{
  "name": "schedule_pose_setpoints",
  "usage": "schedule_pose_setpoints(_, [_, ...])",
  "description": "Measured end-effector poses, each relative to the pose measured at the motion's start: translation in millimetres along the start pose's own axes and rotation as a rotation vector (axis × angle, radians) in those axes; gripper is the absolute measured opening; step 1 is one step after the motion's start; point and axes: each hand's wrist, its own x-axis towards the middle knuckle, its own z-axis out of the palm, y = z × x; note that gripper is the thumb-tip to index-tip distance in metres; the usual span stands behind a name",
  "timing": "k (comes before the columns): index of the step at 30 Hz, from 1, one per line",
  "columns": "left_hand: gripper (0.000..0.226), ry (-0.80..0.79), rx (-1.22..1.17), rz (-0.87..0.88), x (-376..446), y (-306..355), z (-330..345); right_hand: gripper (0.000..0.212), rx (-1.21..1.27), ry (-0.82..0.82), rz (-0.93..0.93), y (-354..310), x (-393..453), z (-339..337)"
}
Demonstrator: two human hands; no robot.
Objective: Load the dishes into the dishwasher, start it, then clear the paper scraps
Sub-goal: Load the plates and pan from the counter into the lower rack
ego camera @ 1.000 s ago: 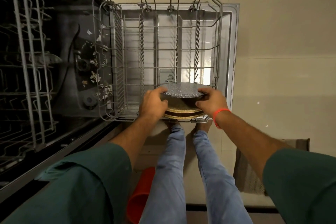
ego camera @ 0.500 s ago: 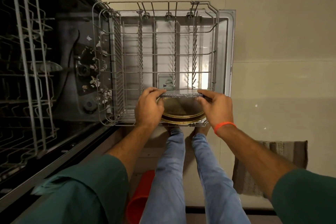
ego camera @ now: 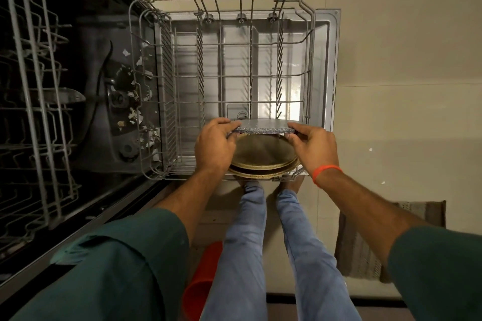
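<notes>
Fingers (ego camera: 224,122) of both hands pinch the speckled plate (ego camera: 263,128) edge-up at the lower rack's (ego camera: 310,41) near end, loading dishes; next it needs seating between tines.

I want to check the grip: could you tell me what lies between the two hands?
In the head view, the grey plate spans between the left hand and right hand.

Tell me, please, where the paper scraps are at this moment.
In the head view, the paper scraps lie left of centre on the dark dishwasher floor, just beyond the left wall of the pulled-out lower rack.
</notes>
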Motion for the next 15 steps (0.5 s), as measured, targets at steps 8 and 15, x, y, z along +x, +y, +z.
schedule_pose_setpoints(8, [0.032,-0.101,0.087,-0.014,5.1,-8.1,13.0,0.036,-0.119,-0.101,0.055,10.9,15.8,6.7])
schedule_pose_setpoints(15, [0.054,-0.176,0.156,-0.091,17.5,-4.9,18.7,0.052,-0.149,-0.217,0.086,6.0,24.7,11.7])
